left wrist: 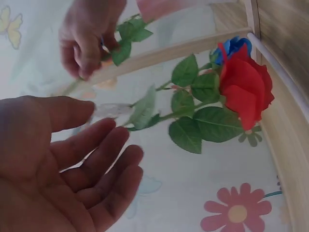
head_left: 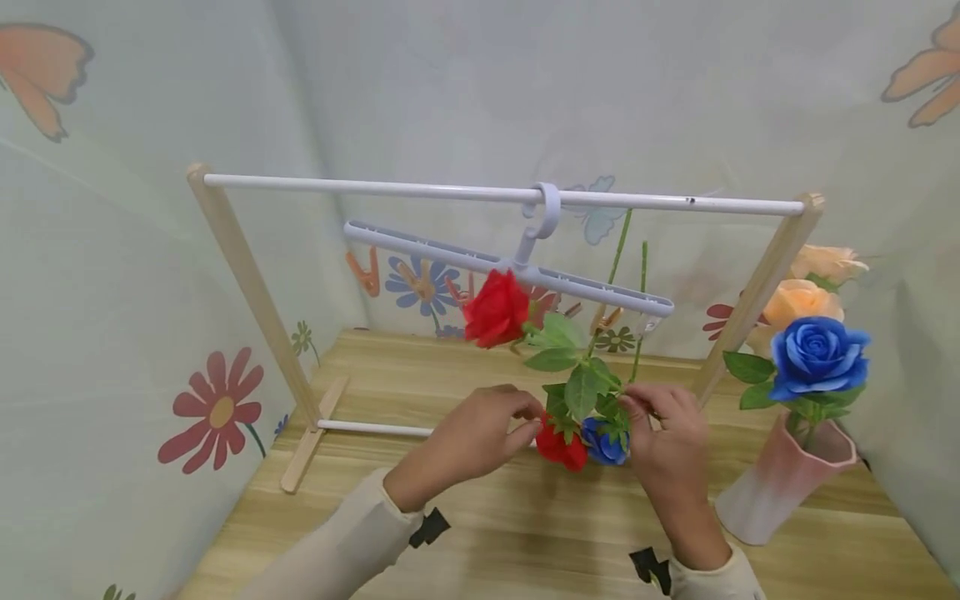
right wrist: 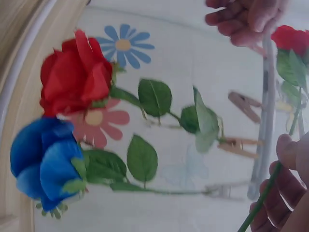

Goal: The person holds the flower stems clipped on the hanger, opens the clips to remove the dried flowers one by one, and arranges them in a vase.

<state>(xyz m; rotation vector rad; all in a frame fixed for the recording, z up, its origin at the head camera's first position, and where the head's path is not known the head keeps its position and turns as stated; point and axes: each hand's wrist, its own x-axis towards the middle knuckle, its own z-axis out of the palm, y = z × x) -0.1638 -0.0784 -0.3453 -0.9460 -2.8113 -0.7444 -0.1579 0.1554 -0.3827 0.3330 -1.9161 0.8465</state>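
Note:
My right hand [head_left: 671, 442] pinches the green stem [right wrist: 264, 199] of a red rose [head_left: 497, 308], whose bloom tilts up and left in front of the hanger. My left hand [head_left: 480, 437] has relaxed fingers and holds nothing; it is beside a second red rose [right wrist: 75, 75] hanging upside down. Next to that hangs a blue rose [right wrist: 48, 162], also bloom down. A wooden clothespin [right wrist: 239, 147] grips the hanging red rose's stem and a clear clothespin [right wrist: 224, 191] grips the blue one's. Both pins are on the pale hanger [head_left: 435, 247], which slopes down to the right.
The hanger hooks over the white top rod [head_left: 337, 187] of a wooden-sided rack [head_left: 247, 292]. Several other clothespins, including an orange one [head_left: 365, 271], hang from it. At right, a pink-and-white vase [head_left: 780, 483] holds a blue rose [head_left: 819, 354] and peach roses [head_left: 798, 304].

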